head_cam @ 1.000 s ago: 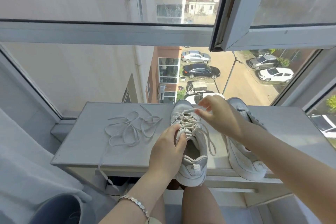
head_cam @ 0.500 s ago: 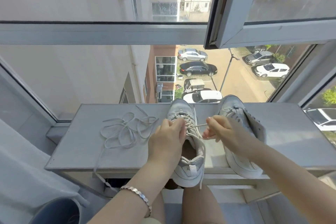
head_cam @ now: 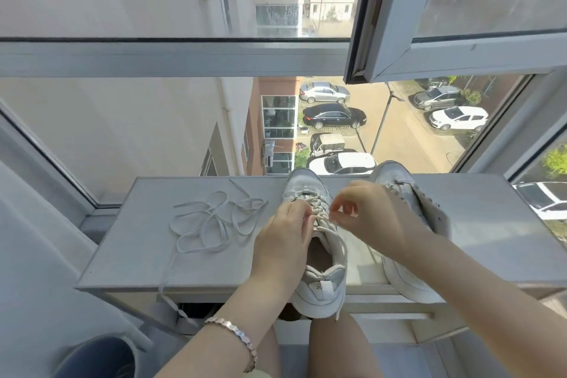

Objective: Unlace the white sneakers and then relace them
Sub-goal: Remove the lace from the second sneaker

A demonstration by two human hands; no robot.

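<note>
Left hand [head_cam: 283, 236] pinches lace [head_cam: 320, 211] on sneaker [head_cam: 322, 294], right hand [head_cam: 371, 219] pinches lace end; heel logo [head_cam: 319, 287] too blurry to read

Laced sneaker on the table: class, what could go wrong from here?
1. The laced sneaker has its heel past the front edge of the table; a pull by the right hand on the threaded lace could tip it off, though the left hand steadies it.
2. The loose lace trails over that edge and may slide or snag.
</note>
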